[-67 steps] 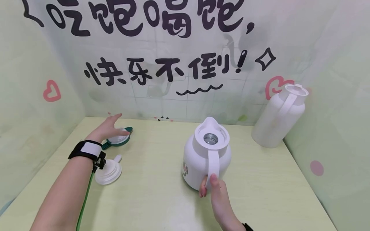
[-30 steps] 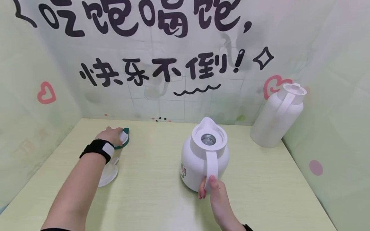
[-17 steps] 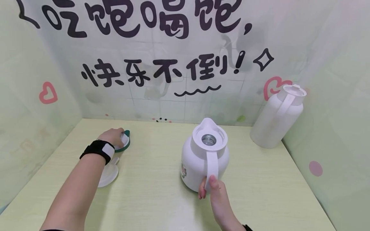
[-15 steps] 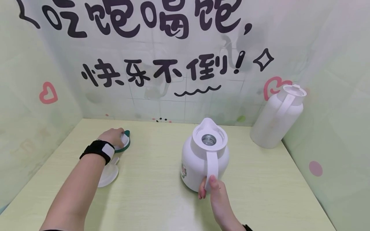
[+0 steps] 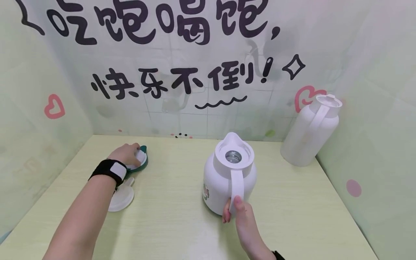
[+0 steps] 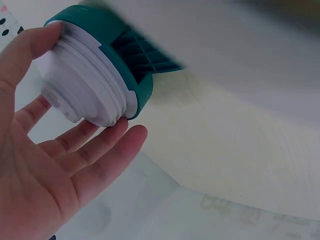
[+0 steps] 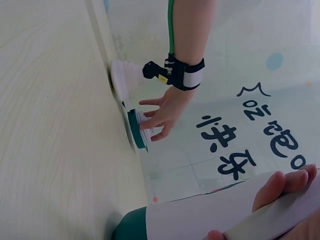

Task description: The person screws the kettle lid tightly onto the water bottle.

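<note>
Light bright, diffuse, even over the table; from here I can't place its source. Pale glare on the wood, just left of the right hand's fingers. Soft shadow beside the left forearm, wristward of the left hand's fingers. Left wrist view dimmer, greyer; large pale shape beyond the fingertips smeared out of focus. Head view crisp; wide-angle lean on the white flask past the right fingers.

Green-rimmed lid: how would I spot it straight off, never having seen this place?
Find the pale table, then the left hand near its far left corner. That hand pinches the green-rimmed lid, whose dark green sets it apart from the all-white lid nearer the viewer.
</note>
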Tool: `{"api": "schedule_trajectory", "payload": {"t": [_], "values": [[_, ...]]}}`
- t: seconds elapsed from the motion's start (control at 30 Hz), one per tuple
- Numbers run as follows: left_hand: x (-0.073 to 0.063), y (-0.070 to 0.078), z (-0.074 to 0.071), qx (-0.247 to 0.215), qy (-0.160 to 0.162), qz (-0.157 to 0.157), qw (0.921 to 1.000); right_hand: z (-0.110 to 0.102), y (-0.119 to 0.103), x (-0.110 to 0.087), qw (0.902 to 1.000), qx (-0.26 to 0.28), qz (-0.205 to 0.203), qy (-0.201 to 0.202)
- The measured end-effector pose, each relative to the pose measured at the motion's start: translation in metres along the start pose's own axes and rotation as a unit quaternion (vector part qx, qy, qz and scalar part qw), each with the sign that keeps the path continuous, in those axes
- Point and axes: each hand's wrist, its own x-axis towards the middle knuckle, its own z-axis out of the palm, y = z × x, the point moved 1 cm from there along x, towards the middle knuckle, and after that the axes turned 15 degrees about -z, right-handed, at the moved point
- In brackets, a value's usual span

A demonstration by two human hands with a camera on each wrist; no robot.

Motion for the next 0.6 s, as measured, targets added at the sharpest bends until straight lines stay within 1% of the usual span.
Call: {"api": "schedule_trajectory", "payload": {"t": [0.13,0.27,0.4,0.6], "values": [[0.003,-0.002,0.001,-0.008,0.012,0.002,0.9999,0.0,-0.001,0.0,1.0,0.001,0.004,0.002],[0.002,0.001,-0.001,-0.012,0.024,0.005,0.9996,0.001,-0.002,0.0,0.9999,0.0,0.01,0.005],[-0.002,0.008,-0.007,-0.011,0.037,0.013,0.9992,0.001,-0.002,0.0,0.9998,-0.002,0.016,0.008],[-0.01,0.027,-0.013,-0.04,0.065,0.032,0.9966,0.001,-0.003,-0.001,0.9997,-0.002,0.02,0.01]]}}
